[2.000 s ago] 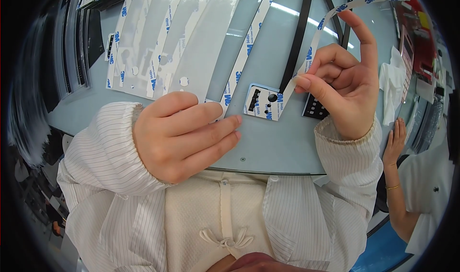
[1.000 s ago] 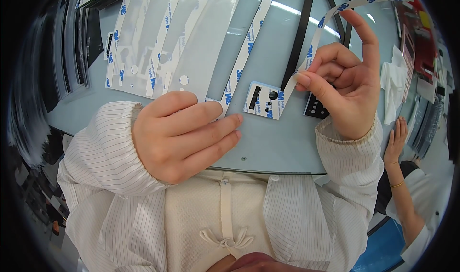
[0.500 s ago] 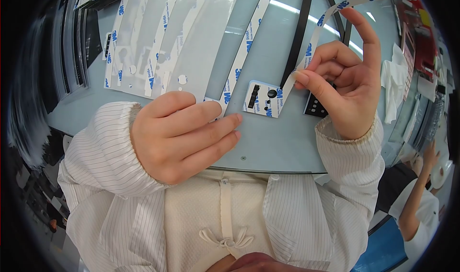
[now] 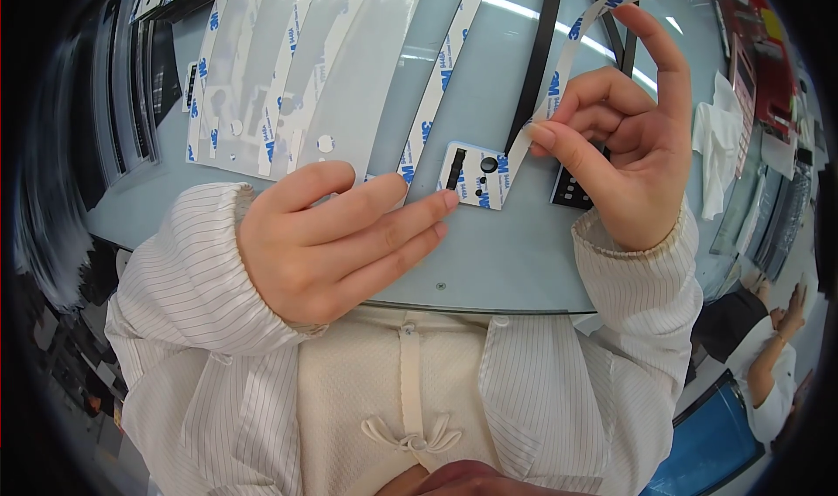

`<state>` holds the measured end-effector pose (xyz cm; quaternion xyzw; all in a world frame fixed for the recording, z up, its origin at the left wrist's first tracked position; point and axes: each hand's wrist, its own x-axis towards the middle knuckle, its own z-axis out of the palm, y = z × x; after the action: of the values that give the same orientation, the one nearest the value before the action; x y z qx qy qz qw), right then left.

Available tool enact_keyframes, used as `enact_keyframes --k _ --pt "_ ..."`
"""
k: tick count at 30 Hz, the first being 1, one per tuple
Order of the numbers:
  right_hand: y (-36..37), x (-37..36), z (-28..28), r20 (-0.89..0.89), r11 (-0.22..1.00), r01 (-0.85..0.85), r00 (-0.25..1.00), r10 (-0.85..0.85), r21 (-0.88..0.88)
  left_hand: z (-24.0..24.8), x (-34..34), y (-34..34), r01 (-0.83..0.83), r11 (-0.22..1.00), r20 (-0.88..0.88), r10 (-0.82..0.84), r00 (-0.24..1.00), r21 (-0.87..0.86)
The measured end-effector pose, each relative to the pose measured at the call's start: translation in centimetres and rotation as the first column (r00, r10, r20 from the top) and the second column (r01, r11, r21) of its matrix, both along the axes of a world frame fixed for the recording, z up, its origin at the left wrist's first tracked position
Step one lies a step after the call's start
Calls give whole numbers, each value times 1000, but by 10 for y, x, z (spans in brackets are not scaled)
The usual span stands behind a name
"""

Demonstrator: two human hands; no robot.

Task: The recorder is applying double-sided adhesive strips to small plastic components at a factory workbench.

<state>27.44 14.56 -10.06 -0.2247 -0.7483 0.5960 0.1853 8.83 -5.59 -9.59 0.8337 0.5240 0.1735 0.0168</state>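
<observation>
My right hand [image 4: 624, 151] pinches a white adhesive-backed strip [image 4: 566, 51] with blue print between thumb and index finger. The strip arcs up from the pinch and away to the far right; its lower part meets a small panel [image 4: 478, 178]. That panel is white with blue print, with a black slot and round black holes. My left hand [image 4: 345, 243] lies low over the table, fingers stretched and apart. Its fingertips reach the panel's left edge; whether they press on it I cannot tell. Beneath the fingers runs the near end of another printed strip [image 4: 434, 86].
Clear plastic sheets [image 4: 367, 68] with printed adhesive strips lie at the back left. Black strips [image 4: 534, 68] and a black perforated piece [image 4: 569, 189] are near my right hand. A white cloth [image 4: 720, 138] lies at right. Dark sheets [image 4: 153, 86] stand stacked far left. Another person [image 4: 768, 365] is at lower right.
My left fingertips have moved slightly right and up, up to the panel's edge. My right hand has shifted a little left, still pinching the strip. The person at lower right has moved.
</observation>
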Motion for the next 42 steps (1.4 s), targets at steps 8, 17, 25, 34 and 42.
enact_keyframes --k 8,17,25,34,42 --pt "-1 0 0 -5 999 5 1000 -5 32 2 -2 2 16 1000 -26 -16 1000 -12" --pt "0 5 1 51 973 -16 999 4 229 4 2 7 14 1000 25 -14 1000 -7" --pt "-3 10 10 146 985 24 988 -50 172 11 15 24 81 996 54 -79 995 -36" --pt "-8 4 14 147 958 -13 989 -31 287 18 9 28 135 967 15 -135 991 -218" --pt "-1 3 21 112 904 49 988 -106 425 19 11 27 165 958 87 -148 985 -235"
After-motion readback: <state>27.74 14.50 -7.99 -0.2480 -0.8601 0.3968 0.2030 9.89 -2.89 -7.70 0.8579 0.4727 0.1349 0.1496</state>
